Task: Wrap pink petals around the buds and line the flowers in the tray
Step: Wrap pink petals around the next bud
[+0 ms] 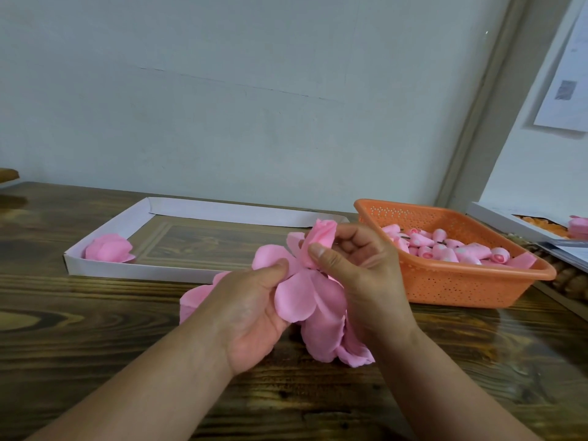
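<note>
Pale blue-grey wall (254, 90), dark wood-grain table (95, 329), grey door frame (477, 122), soft light

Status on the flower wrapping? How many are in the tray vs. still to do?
Done: one finished flower lies in the white tray's left corner. In hand: the right hand pinches a bud while the left hand holds loose pink petals against it. Left: many unwrapped buds in the orange basket.

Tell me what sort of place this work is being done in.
Probably a small home or workshop craft table, not a factory line: a wooden table against a plain wall, an orange basket of pink buds, and a white tray holding one finished flower.
</note>
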{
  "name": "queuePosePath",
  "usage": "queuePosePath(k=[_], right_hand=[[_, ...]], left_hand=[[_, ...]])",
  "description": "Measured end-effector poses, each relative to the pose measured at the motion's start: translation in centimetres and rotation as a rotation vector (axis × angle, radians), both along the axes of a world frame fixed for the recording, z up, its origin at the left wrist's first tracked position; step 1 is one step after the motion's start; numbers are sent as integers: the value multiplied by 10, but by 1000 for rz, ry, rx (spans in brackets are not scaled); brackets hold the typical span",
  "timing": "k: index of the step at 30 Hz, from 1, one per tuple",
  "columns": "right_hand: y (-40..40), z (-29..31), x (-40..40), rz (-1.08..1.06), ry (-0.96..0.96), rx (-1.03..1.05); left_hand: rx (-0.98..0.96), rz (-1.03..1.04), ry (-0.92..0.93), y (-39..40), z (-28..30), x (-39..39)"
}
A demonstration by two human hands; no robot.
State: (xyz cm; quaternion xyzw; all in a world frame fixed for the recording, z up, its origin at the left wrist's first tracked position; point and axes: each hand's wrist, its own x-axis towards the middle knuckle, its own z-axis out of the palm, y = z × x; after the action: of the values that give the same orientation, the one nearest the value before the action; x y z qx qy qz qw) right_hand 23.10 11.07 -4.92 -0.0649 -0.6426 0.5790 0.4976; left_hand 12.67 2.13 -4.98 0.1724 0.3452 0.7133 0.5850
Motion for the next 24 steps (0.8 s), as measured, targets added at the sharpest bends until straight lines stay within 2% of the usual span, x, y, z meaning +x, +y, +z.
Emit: queuePosePath(k=[13,19,24], right_hand=[[4,-5,-2,-95,-126,10],[8,0,1,-18,-206,-8],[8,0,4,75,-184,-41]], left_hand=[[0,100,37,-1,2,2],[16,78,64,-1,0,2],[26,70,103,-1,0,2]])
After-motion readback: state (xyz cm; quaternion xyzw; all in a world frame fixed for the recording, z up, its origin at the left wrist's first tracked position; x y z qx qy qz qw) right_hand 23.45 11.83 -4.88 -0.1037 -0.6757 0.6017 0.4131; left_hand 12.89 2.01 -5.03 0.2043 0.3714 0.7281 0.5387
